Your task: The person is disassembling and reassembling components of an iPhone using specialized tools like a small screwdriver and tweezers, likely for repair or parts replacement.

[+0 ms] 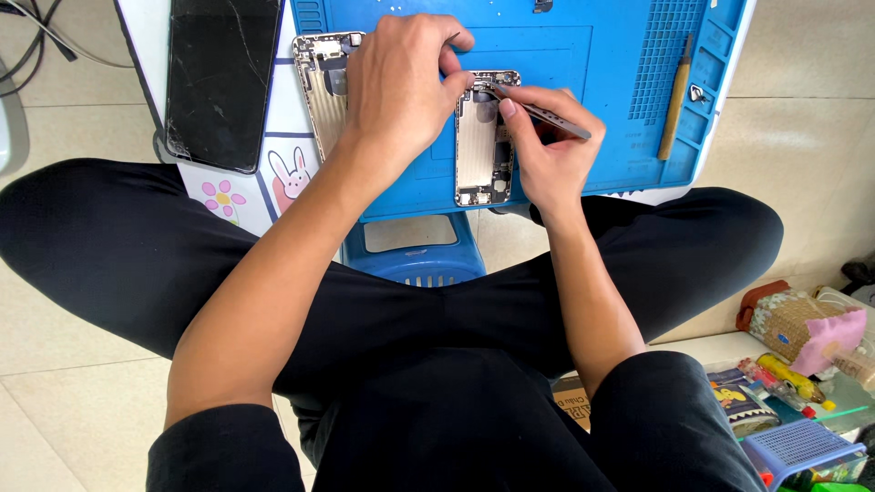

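Note:
An opened phone housing (pixel 480 146) lies on a blue work mat (pixel 620 82). My right hand (pixel 545 150) pinches grey metal tweezers (pixel 547 117), whose tips reach the top of that housing. My left hand (pixel 396 77) rests over the mat, its fingertips pressing the housing's upper edge. A second opened phone housing (pixel 321 87) lies to the left, partly hidden under my left hand.
A black phone screen with a cracked glass (pixel 221 82) lies at the left on a white table. A wooden-handled tool (pixel 676 100) rests in the mat's right tray. A blue plastic stool (pixel 415 251) stands below. Bags and boxes (pixel 802 364) clutter the floor at right.

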